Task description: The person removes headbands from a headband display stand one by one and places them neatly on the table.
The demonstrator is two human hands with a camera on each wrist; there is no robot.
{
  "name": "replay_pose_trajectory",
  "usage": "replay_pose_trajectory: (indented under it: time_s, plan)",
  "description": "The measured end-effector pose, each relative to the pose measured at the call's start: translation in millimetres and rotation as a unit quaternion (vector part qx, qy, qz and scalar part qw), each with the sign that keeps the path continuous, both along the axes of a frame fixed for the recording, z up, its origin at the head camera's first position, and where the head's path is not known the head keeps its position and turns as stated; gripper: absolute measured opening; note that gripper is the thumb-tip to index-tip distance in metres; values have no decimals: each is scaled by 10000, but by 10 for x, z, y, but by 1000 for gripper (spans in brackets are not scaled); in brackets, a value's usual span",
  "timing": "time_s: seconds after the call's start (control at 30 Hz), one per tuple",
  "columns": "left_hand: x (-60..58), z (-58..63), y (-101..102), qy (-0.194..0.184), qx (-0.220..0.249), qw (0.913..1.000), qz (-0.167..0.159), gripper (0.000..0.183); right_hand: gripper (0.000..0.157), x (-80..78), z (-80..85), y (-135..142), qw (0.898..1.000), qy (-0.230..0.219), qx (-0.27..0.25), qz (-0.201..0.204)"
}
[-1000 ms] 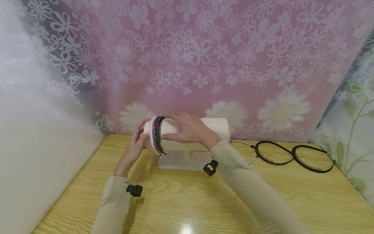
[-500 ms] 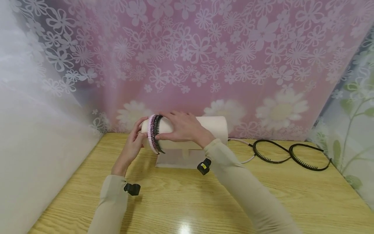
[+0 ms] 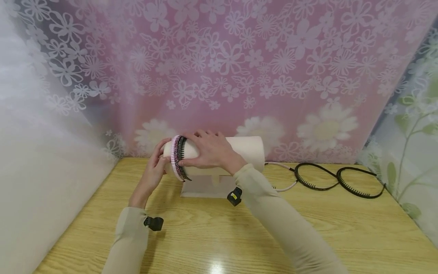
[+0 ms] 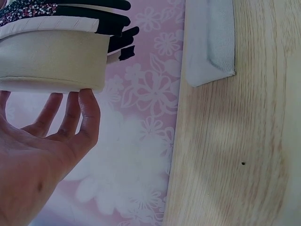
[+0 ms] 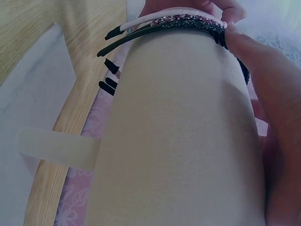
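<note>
A cream padded cylinder lies level on a headband stand with a pale flat base. Its left end carries a pleated pale pink headband, a glitter headband and a black toothed headband, packed side by side. My left hand holds that end, its curved fingertips at the rim in the left wrist view. Reaching across the cylinder, my right hand grips the black headband from both sides. Its thumb lies along the near side; the other fingers go over the top and are partly hidden.
More headbands lie on the wooden table to the right: a pale pink one, partly behind the cylinder, and two black toothed ones, a nearer and a farther. A pink flowered curtain hangs close behind the stand.
My right hand has shifted a little left along the cylinder, its thumb now overlapping the black headband more. My left hand stays at the end; the whole view has drifted slightly.
</note>
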State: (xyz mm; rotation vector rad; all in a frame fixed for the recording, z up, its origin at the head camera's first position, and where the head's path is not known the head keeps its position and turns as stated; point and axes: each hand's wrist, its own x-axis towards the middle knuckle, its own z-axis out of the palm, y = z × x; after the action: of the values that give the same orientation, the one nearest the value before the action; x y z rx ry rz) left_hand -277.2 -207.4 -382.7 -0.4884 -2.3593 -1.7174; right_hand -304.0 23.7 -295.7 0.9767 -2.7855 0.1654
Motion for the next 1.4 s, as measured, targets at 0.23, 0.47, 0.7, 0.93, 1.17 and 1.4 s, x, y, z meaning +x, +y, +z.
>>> replay_pose_trajectory:
  time_s: [0.23,0.47,0.7,0.93,1.17,1.4]
  plan:
    - [18,-8,-10,-2,50,10000,-20,53,93,22,-14,-30,10000,84,-3,-47]
    - [22,-5,8,-14,153,9998,-104,53,93,31,9,-20,10000,-5,28,-94]
    - [10,-4,12,16,109,9999,-59,53,91,29,31,7,9999,-151,-42,-64]
    - [2,-1,4,47,83,10000,-4,52,91,37,50,15,9998,-219,-10,-41]
    - [-5,3,5,83,123,9999,-68,53,91,39,59,33,9994,-330,-73,-10]
    - [-4,1,13,61,154,9999,-43,53,95,37,58,76,9994,-299,-149,76]
